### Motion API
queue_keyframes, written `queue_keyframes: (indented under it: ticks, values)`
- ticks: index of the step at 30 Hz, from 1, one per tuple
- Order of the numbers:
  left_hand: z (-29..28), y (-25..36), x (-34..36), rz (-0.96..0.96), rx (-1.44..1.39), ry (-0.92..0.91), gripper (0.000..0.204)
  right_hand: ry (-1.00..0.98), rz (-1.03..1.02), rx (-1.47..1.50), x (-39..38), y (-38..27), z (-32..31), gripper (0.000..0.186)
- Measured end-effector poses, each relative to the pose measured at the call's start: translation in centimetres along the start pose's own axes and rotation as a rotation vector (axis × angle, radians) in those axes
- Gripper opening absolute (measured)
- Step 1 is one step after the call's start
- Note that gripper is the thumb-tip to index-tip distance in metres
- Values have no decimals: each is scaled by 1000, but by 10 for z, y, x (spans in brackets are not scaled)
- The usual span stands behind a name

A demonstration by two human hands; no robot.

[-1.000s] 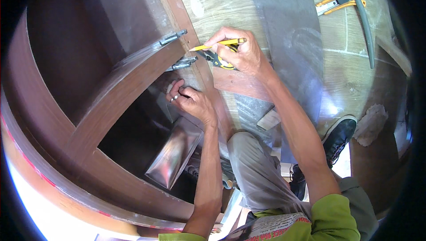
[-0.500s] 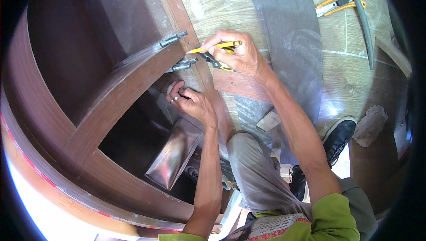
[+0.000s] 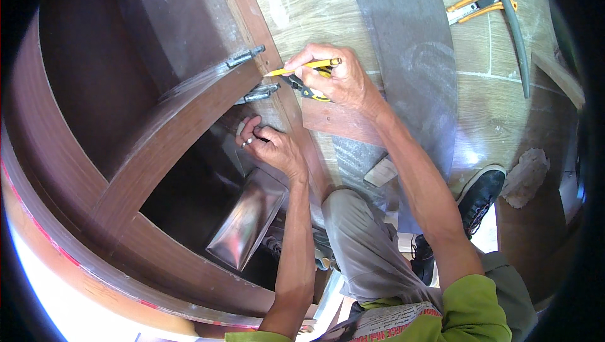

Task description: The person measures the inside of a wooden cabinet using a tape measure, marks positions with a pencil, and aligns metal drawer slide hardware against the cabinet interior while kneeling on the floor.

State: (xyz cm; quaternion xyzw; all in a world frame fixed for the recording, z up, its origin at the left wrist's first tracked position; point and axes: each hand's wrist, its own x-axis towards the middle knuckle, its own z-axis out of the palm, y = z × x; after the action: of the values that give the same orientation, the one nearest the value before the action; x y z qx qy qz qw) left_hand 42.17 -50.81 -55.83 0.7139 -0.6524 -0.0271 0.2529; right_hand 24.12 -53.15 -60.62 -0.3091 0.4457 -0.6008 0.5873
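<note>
My right hand is closed on a yellow pencil. The pencil's tip is at the end of a curved brown wooden rail, where it meets a long straight board. A black-and-yellow tool shows partly below the right hand; its kind is hidden. Two dark metal hinges sit on either side of the rail's end. Below them my left hand hangs with curled fingers, a small whitish thing between them that I cannot make out.
An orange-handled utility knife lies at the upper right beside a thin dark rod. A wide curved grey panel lies on the wood-look floor. A shiny metallic box sits inside the dark cabinet opening. My shoe is at the right.
Almost nothing differs. Both hands and the pencil stay in place, with only a very slight shift of the view.
</note>
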Motion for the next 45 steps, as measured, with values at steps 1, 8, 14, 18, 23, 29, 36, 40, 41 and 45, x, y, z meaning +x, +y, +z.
queue_keyframes:
  ticks: [1, 8, 14, 18, 23, 29, 36, 40, 41, 45]
  values:
    - [0, 1, 0, -1, 6, -1, 17, -3, 6, 6, 0, -1, 0, 17]
    - [-1, -2, 0, 8, 1, -1, 19, -16, 4, 7, 0, 0, 0, 17]
    - [0, 0, 0, 3, 7, 5, 19, -18, -6, -15, 1, 0, -2, 17]
    - [0, -2, -1, 0, 11, 6, 19, -20, 12, 5, 1, -1, -1, 17]
    - [-1, 2, 0, 13, 41, -4, 18, 28, 47, 58, 1, 1, 0, 16]
    - [0, 1, 0, -7, 23, -2, 18, 113, 7, 9, 5, 3, 5, 18]
    - [-1, 4, 1, -11, 32, -4, 19, 156, -62, 32, 7, 5, 11, 18]
    - [-1, 3, 0, -37, 19, -4, 20, 149, -64, 17, 8, 6, 11, 18]
    - [-1, 3, 0, -45, 12, -4, 20, 148, -72, 12, 8, 7, 10, 18]
    - [0, -2, 0, -28, 3, 1, 19, 154, -71, 44, 8, 4, 11, 18]
